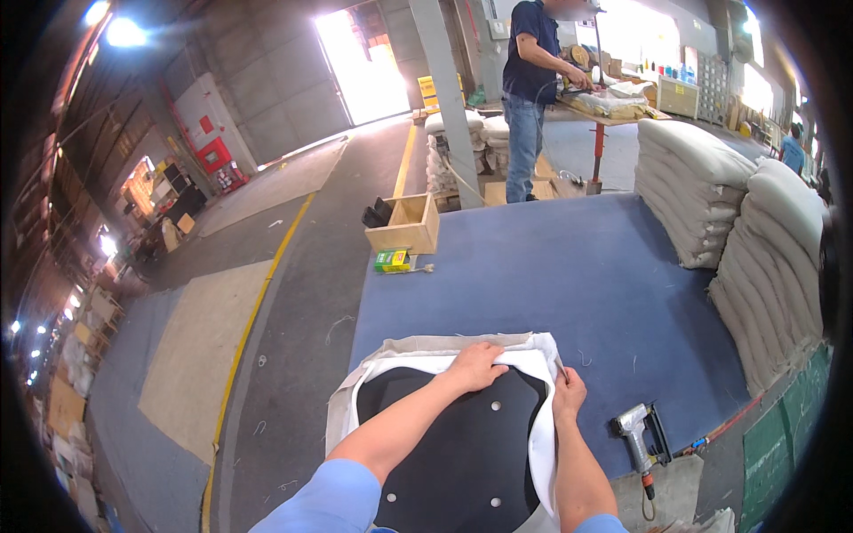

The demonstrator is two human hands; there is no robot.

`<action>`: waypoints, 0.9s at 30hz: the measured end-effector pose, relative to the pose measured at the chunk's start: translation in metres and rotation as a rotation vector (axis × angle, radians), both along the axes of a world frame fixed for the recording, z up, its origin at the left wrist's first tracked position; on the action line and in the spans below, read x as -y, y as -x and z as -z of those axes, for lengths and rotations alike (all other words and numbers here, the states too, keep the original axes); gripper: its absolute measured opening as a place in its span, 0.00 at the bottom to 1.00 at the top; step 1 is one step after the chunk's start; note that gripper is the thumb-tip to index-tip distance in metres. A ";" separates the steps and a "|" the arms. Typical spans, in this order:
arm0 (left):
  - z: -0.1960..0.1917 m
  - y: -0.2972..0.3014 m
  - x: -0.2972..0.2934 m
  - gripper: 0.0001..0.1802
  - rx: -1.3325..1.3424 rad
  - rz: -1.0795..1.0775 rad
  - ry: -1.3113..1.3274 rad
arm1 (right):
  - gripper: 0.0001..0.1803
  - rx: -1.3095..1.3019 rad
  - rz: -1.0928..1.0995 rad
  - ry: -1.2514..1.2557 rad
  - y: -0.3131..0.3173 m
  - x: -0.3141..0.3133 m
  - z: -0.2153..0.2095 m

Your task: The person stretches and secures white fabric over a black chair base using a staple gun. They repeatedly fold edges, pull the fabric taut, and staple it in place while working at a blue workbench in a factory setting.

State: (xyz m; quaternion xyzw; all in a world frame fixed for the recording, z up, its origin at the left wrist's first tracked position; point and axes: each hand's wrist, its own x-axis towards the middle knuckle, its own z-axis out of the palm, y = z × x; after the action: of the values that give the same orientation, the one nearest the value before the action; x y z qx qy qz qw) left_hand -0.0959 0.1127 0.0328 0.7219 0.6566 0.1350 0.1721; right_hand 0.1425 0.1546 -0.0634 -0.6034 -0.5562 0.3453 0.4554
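Observation:
A black seat panel (458, 435) with small round holes lies before me, bordered by white padding (539, 426) and light grey-beige fabric (342, 404). My left hand (475, 367) lies on the panel's far edge, fingers extended over the padding. At the far right corner my right hand (569, 393) is closed on the edge of the fabric; its fingertips are partly hidden. To the right of that hand, a metal staple gun (641, 435) rests on the blue table surface (498, 284), a hose fitting at its lower end.
A wooden box (409, 224) stands at the table's far left corner, a green-yellow small carton (392, 261) before it. Stacked cushion covers (693, 191) rise along the right side. Beyond the table, a person (526, 98) works at another bench. Loose threads lie about.

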 end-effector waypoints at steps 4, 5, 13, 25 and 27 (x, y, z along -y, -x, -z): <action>0.018 -0.023 -0.016 0.24 -0.053 -0.023 -0.090 | 0.11 0.046 0.035 -0.056 -0.012 -0.008 0.005; 0.022 -0.024 -0.016 0.23 -0.071 -0.036 -0.110 | 0.11 0.041 0.041 -0.064 -0.014 -0.009 0.007; 0.031 -0.017 -0.014 0.16 -0.121 -0.105 -0.195 | 0.15 -0.081 0.052 -0.008 -0.015 -0.019 0.013; 0.037 0.006 -0.017 0.20 -0.022 -0.115 -0.122 | 0.16 0.093 -0.043 0.087 -0.028 -0.038 0.017; 0.030 0.009 -0.023 0.23 0.141 -0.082 -0.121 | 0.14 0.020 -0.146 0.175 -0.033 -0.053 0.013</action>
State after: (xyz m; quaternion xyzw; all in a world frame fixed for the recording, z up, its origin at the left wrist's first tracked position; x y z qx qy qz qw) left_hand -0.1051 0.1353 0.0030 0.6920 0.6626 0.2318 0.1683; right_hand 0.1757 0.2080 -0.0765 -0.6020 -0.5709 0.4189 0.3690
